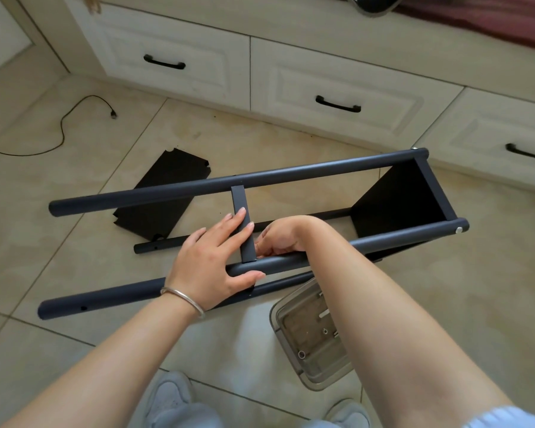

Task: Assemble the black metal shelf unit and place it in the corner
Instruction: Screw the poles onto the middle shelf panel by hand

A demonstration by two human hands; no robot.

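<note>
The black shelf frame lies on its side on the tiled floor. Its far tube (260,177) and near tube (399,239) are joined at the right end by a fitted black panel (408,196). A short black crossbar (243,223) spans between the two tubes. My left hand (210,261) lies with straight fingers on the crossbar and its thumb under the near tube. My right hand (281,239) is curled at the joint of crossbar and near tube, pinching something small that I cannot make out. Two more tubes (112,298) lie lower, near the floor.
A loose black shelf panel (164,199) lies on the floor behind the frame. A clear plastic tray (294,350) with screws sits by my right forearm. White drawers (337,88) run along the back. A black cable (62,125) trails at left. My shoes show at the bottom.
</note>
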